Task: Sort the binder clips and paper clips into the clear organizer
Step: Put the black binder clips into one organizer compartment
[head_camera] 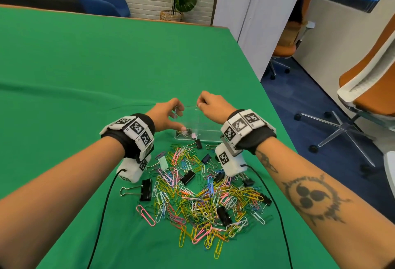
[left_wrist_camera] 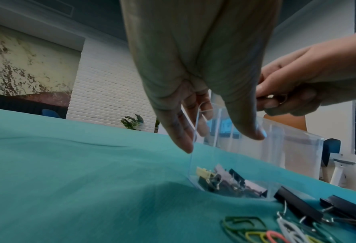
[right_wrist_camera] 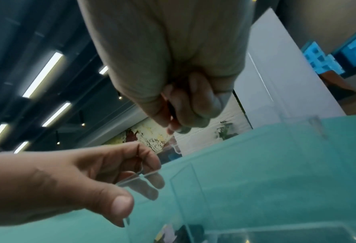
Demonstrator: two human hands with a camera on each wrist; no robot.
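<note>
The clear organizer (head_camera: pixel 210 135) stands on the green cloth just beyond a pile of coloured paper clips and black binder clips (head_camera: pixel 203 196). Its near-left compartment holds a few binder clips (head_camera: pixel 186 133) (left_wrist_camera: pixel 224 180). My left hand (head_camera: pixel 180 119) hovers at the organizer's left corner with relaxed fingers either side of the wall and nothing in them (left_wrist_camera: pixel 222 141). Over the back rim, my right hand (head_camera: pixel 199 104) pinches a small clip; only a silver wire loop (left_wrist_camera: pixel 283 98) shows, the rest is hidden by the fingers.
A large black binder clip (head_camera: pixel 146 189) lies at the pile's left edge. Two black cables (head_camera: pixel 102 215) run back from the wrists over the cloth. The table's right edge (head_camera: pixel 277 119) is near, with orange office chairs (head_camera: pixel 367 89) beyond it.
</note>
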